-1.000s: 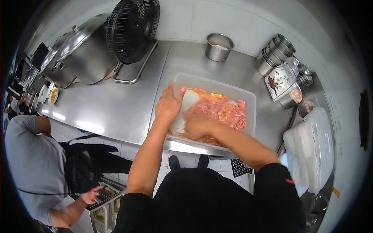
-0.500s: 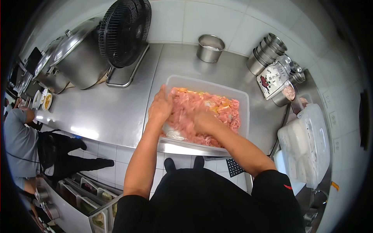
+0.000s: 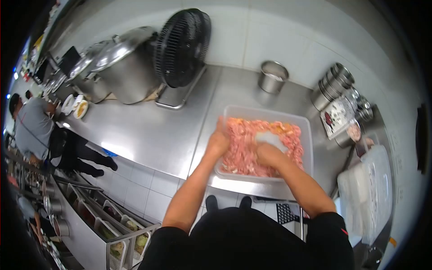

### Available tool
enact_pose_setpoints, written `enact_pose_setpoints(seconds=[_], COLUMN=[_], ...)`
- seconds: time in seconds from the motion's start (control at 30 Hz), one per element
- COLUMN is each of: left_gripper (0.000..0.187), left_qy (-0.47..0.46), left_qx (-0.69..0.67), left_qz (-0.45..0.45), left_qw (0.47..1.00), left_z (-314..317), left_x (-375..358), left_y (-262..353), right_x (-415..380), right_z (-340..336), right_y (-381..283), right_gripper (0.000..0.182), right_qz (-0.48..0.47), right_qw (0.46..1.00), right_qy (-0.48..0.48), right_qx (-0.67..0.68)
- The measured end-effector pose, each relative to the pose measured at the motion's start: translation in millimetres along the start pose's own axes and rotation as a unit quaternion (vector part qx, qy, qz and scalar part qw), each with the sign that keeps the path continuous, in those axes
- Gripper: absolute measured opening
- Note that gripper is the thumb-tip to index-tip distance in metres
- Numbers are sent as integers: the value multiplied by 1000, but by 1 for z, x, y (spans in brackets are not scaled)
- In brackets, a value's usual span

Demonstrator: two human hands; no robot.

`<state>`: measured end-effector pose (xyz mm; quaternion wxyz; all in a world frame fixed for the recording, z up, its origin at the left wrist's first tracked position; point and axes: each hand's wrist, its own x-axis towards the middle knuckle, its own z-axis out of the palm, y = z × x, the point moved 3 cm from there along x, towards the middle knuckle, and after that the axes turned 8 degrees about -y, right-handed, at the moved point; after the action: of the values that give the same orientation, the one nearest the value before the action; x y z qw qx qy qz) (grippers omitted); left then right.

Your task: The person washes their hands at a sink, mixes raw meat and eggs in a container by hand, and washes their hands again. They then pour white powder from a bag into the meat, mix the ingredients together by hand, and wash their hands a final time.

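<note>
Raw pink meat (image 3: 243,150) in pieces, with some yellow bits, lies in a clear plastic tub (image 3: 307,148) on the steel counter (image 3: 153,135). My left hand (image 3: 219,141) is at the tub's left wall, its fingers up along the rim; whether they grip it is blurred. Inside the tub my right hand (image 3: 268,155) is pressed into the meat, fingers curled and partly hidden by it. A bare patch of the tub's bottom shows just above my right hand.
A black fan (image 3: 182,47) and large lidded pots (image 3: 128,67) stand at the back left. Behind the tub is a steel pot (image 3: 273,76). Stacked steel containers (image 3: 333,85), a printed bag (image 3: 335,118) and a plastic bin (image 3: 366,193) are on the right. A person (image 3: 38,128) stands far left.
The view has shifted, so the counter and tub appear further right and lower. The meat has been pushed about, and a larger bare patch shows at the tub's middle. My right hand remains in the meat.
</note>
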<state>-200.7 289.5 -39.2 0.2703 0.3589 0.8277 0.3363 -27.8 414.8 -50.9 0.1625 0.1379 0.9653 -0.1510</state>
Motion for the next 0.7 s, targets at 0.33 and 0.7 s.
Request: enact_pose_setpoints(seconds=[0.33,0.7], left_gripper=[68,66], left_qy=[-16,4], left_qx=[24,64], left_qz=[6,28], left_qw=[1000,998], left_z=[-7,22], left_x=[-3,36], left_y=[17,-37], right_x=[16,-10], right_z=[-49,-1], right_y=[68,-35], right_gripper=[74,56], right_qz=[217,15], right_qw=[973,978], right_qy=[54,-113], right_qx=[54,-177])
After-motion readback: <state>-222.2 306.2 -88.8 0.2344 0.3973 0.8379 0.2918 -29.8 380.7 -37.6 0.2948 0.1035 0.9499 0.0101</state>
